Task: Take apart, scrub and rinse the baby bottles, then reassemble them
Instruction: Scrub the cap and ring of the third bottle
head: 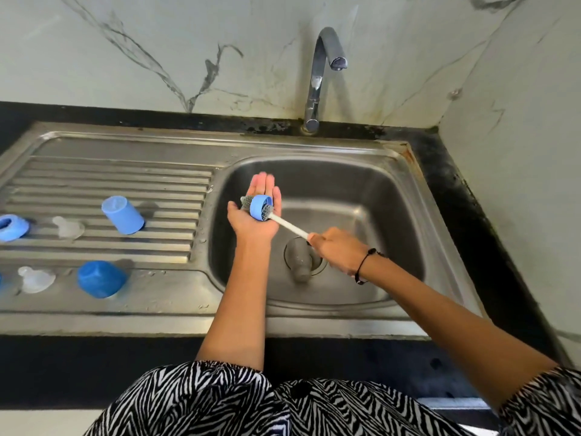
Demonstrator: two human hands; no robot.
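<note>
The left hand (256, 212) lies flat, fingers straight, cradling the blue ring (261, 207) just below them so the brush (284, 223) can pass through; the right hand (338, 250) clenches the handle, steering bristles over the sink (393, 234).

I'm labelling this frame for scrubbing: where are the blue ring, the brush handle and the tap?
blue ring (259, 206): head view, outer band, on the left palm.
brush handle (289, 225): head view, bare white shaft.
tap (317, 77): head view, upright neck.
</note>
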